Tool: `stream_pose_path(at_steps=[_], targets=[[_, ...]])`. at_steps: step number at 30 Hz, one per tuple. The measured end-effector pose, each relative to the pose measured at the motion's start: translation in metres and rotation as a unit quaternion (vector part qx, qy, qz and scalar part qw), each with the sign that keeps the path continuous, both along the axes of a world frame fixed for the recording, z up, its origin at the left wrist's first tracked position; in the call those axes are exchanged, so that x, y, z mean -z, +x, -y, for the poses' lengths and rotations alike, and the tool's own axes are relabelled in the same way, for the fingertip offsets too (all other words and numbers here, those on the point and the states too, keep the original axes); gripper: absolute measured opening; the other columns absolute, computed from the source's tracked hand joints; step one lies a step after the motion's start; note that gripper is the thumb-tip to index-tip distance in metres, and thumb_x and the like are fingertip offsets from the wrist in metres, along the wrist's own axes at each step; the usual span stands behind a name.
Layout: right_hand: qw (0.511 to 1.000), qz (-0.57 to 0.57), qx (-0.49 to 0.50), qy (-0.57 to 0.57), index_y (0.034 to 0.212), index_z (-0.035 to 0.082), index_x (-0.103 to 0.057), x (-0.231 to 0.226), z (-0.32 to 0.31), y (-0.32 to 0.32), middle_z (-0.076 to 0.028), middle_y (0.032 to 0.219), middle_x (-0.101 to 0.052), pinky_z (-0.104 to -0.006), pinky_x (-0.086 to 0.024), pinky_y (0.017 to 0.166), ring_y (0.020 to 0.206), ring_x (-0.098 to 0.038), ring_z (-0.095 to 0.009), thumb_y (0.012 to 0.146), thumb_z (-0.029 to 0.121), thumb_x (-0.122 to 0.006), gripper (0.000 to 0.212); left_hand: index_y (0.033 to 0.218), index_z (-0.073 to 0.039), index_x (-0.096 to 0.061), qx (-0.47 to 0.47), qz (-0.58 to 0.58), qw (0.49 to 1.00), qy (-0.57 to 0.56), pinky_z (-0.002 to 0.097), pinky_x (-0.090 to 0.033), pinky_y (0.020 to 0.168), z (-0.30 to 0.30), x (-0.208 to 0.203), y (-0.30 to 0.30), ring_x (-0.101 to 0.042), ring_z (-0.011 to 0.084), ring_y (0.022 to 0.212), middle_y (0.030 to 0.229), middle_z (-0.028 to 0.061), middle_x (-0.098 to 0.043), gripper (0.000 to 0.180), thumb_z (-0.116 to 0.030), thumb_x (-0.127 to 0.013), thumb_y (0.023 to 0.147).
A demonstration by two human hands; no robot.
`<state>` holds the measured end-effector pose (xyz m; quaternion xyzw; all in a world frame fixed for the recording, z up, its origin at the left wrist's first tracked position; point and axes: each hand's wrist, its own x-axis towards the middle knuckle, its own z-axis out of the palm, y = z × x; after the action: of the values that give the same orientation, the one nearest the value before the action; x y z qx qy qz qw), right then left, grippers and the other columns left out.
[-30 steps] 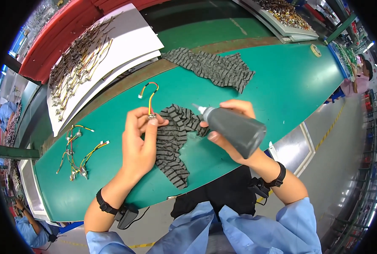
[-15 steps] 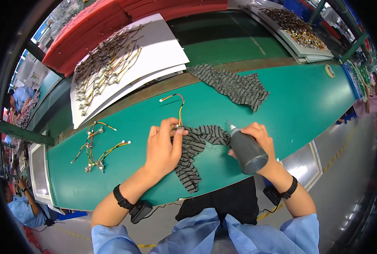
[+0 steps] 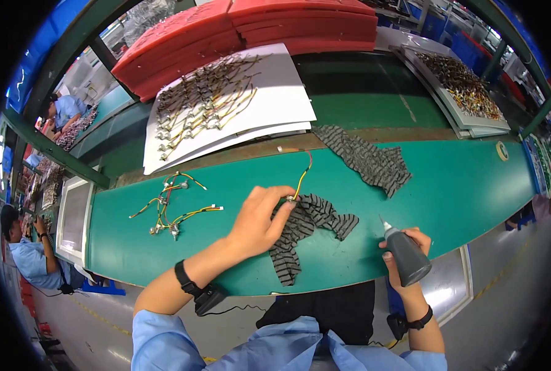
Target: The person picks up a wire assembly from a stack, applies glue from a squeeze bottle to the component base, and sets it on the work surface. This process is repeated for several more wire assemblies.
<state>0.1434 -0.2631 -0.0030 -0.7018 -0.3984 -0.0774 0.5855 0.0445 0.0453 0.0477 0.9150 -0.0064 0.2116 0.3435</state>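
Left hand [image 3: 260, 217] pinches 1 wired part [image 3: 301, 181] by striped cloth [image 3: 291, 238]; right hand [image 3: 394, 272] grips grey bottle [image 3: 410, 256]. Accidental squeeze could spurt; slack pinch could drop part.

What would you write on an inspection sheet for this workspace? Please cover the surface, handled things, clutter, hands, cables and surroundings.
Surface: green tabletop, slightly reflective.
Handled things: small wired component; dark bottle with a pale nozzle.
Clutter: striped grey cloth by the left hand, second cloth farther back, tape roll at right.
Hands: left hand pinches the component; right hand grips the bottle.
Cables: loose wired parts in a tangled group at left; black cord below the left wrist.
Surroundings: red stacks and white sheets bearing wired parts behind; co-worker in blue at far left.
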Motion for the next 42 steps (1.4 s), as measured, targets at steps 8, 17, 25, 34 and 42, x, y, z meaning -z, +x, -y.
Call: stream_pose_path(at_steps=[8, 17, 25, 34, 42], targets=[[0.998, -0.042, 0.055, -0.008, 0.116, 0.006, -0.035, -0.002, 0.009, 0.003, -0.006, 0.076, -0.057, -0.0321, -0.043, 0.074, 0.078, -0.053, -0.018, 0.079, 0.012, -0.072, 0.052, 0.103, -0.004, -0.058, 0.046, -0.017, 0.971, 0.234, 0.0400, -0.046, 0.078, -0.103, -0.083, 0.064, -0.059, 0.0331, 0.089, 0.094, 0.0146, -0.063, 0.021, 0.000, -0.053, 0.083], [0.996, -0.024, 0.078, -0.026, 0.119, 0.006, -0.033, 0.012, 0.014, 0.007, -0.011, 0.089, -0.051, -0.0289, -0.046, 0.071, 0.072, -0.058, -0.016, 0.083, 0.022, -0.068, 0.053, 0.109, -0.004, -0.056, -0.082, -0.226, 0.895, 0.375, 0.0440, -0.045, 0.084, -0.207, -0.106, 0.148, -0.057, 0.0364, 0.095, 0.099, 0.0182, -0.060, 0.024, -0.004, -0.049, 0.086], [0.993, -0.016, 0.112, -0.026, 0.117, 0.006, -0.034, 0.006, 0.006, 0.009, -0.008, 0.079, -0.056, -0.0332, -0.042, 0.078, 0.084, -0.050, -0.017, 0.082, 0.026, -0.069, 0.053, 0.108, -0.003, -0.056, -0.002, -0.075, 0.914, 0.399, 0.0409, -0.043, 0.090, -0.266, -0.060, 0.169, -0.052, 0.0343, 0.104, 0.109, 0.0189, -0.056, 0.024, -0.005, -0.051, 0.085], [0.992, -0.018, 0.121, -0.023, 0.115, 0.008, -0.036, 0.008, 0.003, 0.008, -0.005, 0.073, -0.056, -0.0381, -0.036, 0.086, 0.082, -0.046, -0.019, 0.079, 0.030, -0.071, 0.056, 0.108, -0.002, -0.058, -0.037, -0.115, 0.929, 0.349, 0.0397, -0.044, 0.091, -0.265, -0.043, 0.168, -0.053, 0.0343, 0.105, 0.110, 0.0159, -0.056, 0.026, -0.006, -0.053, 0.083], [0.991, -0.014, 0.131, -0.030, 0.117, 0.008, -0.035, 0.006, 0.004, 0.006, -0.004, 0.068, -0.057, -0.0372, -0.037, 0.086, 0.083, -0.047, -0.018, 0.082, 0.031, -0.068, 0.053, 0.109, -0.002, -0.058, -0.055, -0.051, 0.933, 0.353, 0.0396, -0.046, 0.088, -0.257, -0.043, 0.164, -0.056, 0.0347, 0.099, 0.104, 0.0172, -0.059, 0.027, -0.009, -0.053, 0.084]])
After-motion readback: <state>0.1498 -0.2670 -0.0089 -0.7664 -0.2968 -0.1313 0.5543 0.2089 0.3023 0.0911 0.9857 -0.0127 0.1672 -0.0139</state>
